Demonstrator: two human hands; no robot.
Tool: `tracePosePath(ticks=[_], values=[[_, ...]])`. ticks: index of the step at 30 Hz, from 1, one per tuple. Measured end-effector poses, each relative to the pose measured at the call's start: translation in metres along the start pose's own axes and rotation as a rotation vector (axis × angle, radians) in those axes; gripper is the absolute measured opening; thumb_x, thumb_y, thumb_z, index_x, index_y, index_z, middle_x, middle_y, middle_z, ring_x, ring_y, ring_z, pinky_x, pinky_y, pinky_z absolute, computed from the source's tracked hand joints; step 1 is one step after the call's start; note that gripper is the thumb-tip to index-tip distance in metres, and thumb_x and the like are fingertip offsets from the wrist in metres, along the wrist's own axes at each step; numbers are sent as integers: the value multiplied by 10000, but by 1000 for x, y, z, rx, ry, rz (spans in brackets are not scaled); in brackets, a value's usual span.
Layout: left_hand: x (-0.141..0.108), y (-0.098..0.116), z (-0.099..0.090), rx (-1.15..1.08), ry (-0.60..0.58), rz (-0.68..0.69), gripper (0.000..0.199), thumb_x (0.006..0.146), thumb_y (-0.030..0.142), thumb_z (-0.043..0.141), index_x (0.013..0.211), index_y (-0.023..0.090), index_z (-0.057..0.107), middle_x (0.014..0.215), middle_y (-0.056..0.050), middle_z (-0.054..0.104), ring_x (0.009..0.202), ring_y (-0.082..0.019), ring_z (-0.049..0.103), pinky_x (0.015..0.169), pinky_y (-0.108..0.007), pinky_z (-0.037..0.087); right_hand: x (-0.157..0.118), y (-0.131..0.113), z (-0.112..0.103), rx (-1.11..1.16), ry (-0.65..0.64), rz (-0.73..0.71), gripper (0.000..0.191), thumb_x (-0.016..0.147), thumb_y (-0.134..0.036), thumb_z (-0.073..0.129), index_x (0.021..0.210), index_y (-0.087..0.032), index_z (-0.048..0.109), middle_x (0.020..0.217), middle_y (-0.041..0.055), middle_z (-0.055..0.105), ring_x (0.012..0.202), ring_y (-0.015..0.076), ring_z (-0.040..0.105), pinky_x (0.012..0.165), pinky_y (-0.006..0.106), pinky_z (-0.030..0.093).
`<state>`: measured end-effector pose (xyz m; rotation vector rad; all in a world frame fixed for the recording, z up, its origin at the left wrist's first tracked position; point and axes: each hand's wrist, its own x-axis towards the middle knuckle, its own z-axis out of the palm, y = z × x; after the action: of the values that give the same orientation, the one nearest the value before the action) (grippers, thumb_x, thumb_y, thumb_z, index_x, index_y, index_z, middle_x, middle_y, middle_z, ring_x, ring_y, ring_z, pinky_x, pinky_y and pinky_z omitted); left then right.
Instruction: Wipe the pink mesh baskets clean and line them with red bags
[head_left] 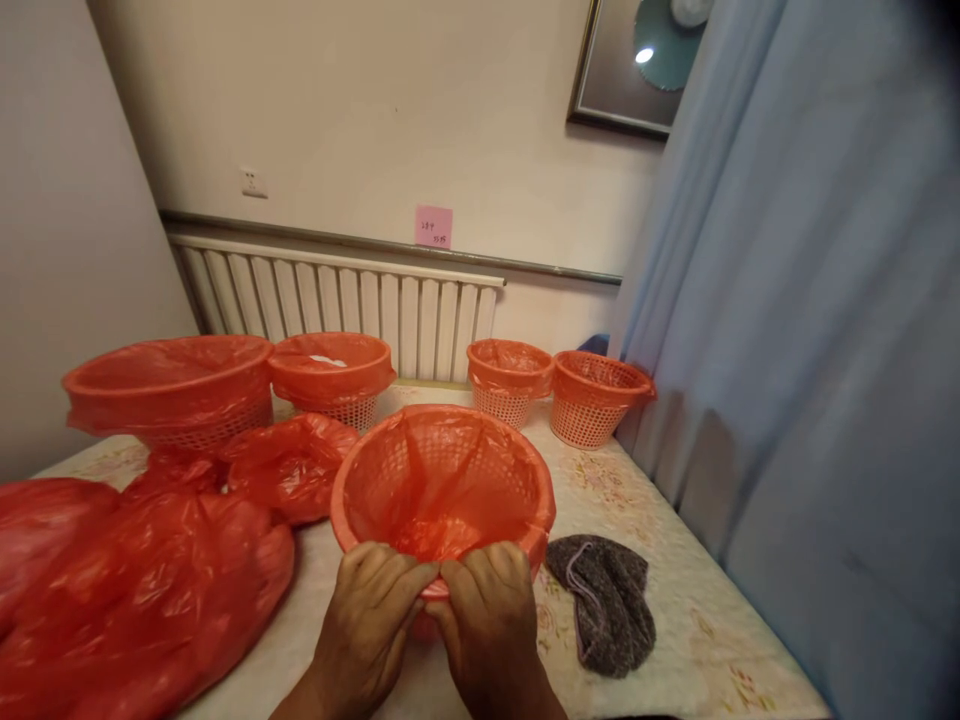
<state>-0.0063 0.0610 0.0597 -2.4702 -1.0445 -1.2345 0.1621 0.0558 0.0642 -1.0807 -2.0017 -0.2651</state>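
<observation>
A perforated red basket [375, 470] stands in the middle of the table, lined with a thin red plastic bag [450, 490] folded over its rim. My left hand [367, 625] is closed on the near rim, fingers curled over the edge and the bag. Right beside it, my right hand [491, 620] grips the same rim, the two thumbs almost touching. The undersides of both hands' grip are hidden.
Lined baskets stand at the back left [206, 425], back centre-left [352, 410], back centre-right [502, 405] and back right [589, 420]. Red bags [157, 590] cover the left. A dark grey cloth item [615, 610] lies right, near a blue curtain [795, 300].
</observation>
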Motion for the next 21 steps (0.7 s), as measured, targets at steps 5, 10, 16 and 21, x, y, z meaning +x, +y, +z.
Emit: tracePosePath(ticks=[5,10,16,21], values=[[-2,-2,0,-35,-22,12,296,946,200,357,1170,211,551,871,-50,654,779,-211,524,805,-418,334,1,-1,1,-5,37,-19,231,930,-329,395,811,-207,551,714,29,525,698,204,413,712,378,294],[-2,0,0,-47,12,10,291,944,187,356,1158,215,551,870,-50,652,791,-213,512,818,-418,329,0,-3,1,-20,31,-9,242,933,-342,398,813,-209,561,708,29,524,698,204,410,710,375,289],[-2,5,-4,-38,-4,1,284,951,204,341,1127,212,563,847,-46,637,776,-212,504,802,-410,340,-3,-4,1,-12,37,3,264,940,-344,383,794,-212,559,701,28,521,693,205,403,694,369,272],[-1,6,-5,-37,-9,2,292,950,183,337,1139,204,559,850,-50,631,781,-214,497,796,-407,336,-5,-6,0,-9,40,-5,263,942,-336,382,791,-208,555,701,28,518,701,207,400,695,366,267]])
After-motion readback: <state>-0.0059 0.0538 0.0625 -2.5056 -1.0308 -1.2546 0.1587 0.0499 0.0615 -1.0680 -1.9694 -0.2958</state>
